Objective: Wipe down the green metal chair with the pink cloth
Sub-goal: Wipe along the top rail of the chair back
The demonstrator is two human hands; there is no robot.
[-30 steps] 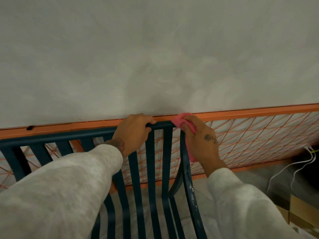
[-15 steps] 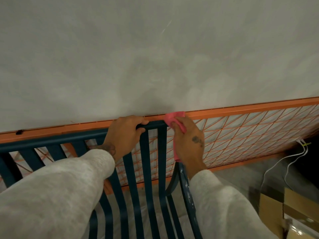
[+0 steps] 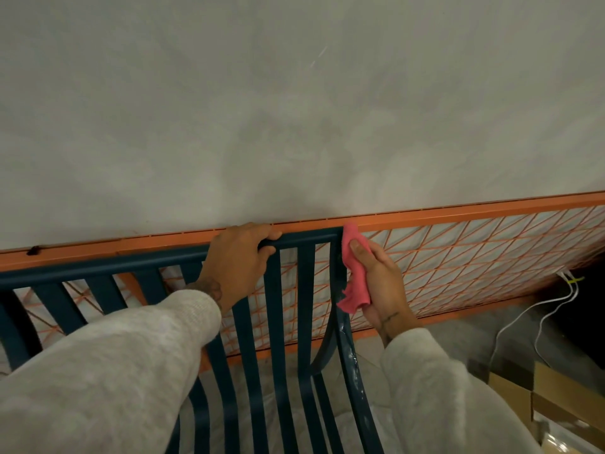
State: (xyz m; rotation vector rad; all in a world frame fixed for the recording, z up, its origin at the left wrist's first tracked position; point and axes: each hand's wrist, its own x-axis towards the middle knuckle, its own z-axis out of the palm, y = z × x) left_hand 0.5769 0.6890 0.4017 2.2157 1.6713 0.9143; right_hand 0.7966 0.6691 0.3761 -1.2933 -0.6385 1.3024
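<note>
- Wiping the right-hand upright of the green metal chair (image 3: 304, 290) is the step in hand; the top rail runs across just under the left hand (image 3: 239, 257), and the slats drop away below both hands.
- The left hand is curled shut over that rail, steadying the frame; best to keep that grip firm.
- The right hand (image 3: 379, 286) is part-closed, thumb pinning the pink cloth (image 3: 355, 273) against the outer upright just beside it, a loose corner hanging below the palm.
- Pale smears (image 3: 352, 352) show on the upright below the right hand; I judge a slow downward stroke with the cloth wrapped around the bar would clear them.
- Gather the loose corner so it does not snag.
</note>
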